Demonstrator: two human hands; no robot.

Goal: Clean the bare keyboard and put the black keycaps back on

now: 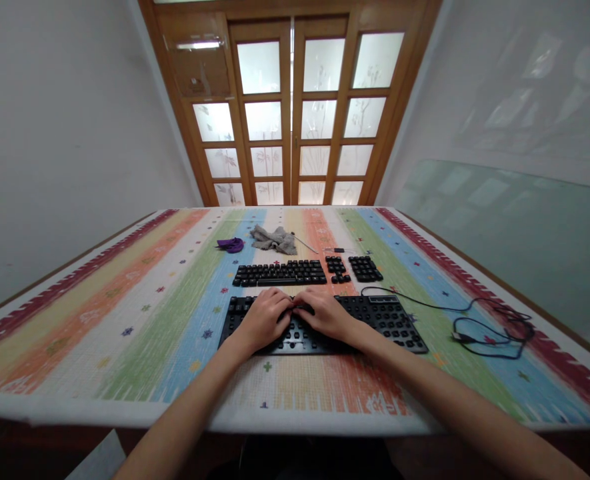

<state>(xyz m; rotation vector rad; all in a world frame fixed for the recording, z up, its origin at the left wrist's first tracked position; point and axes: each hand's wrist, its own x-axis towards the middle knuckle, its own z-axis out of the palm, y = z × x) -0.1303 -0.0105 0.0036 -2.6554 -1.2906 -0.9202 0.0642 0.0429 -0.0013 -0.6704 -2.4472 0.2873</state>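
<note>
A black keyboard base (389,323) with most of its keycaps off lies flat near the table's front edge. Over its upper middle, my left hand (269,313) is closed, fingers curled, with the fingertips down at the switches. My right hand (325,312) meets it there, also closed, thumb and fingers drawn together. What the fingertips grip, if anything, is too small and covered to make out. Behind the base, loose black keycaps are laid out in order: a main block (279,273), a small cluster (337,269) and a number-pad block (365,269).
A black USB cable (499,327) loops to the right of the keyboard. Farther back lie a purple cloth (231,245), a grey cloth (275,240), a thin rod (305,245) and a small dark tool (339,250). A striped tablecloth (139,300) covers the table.
</note>
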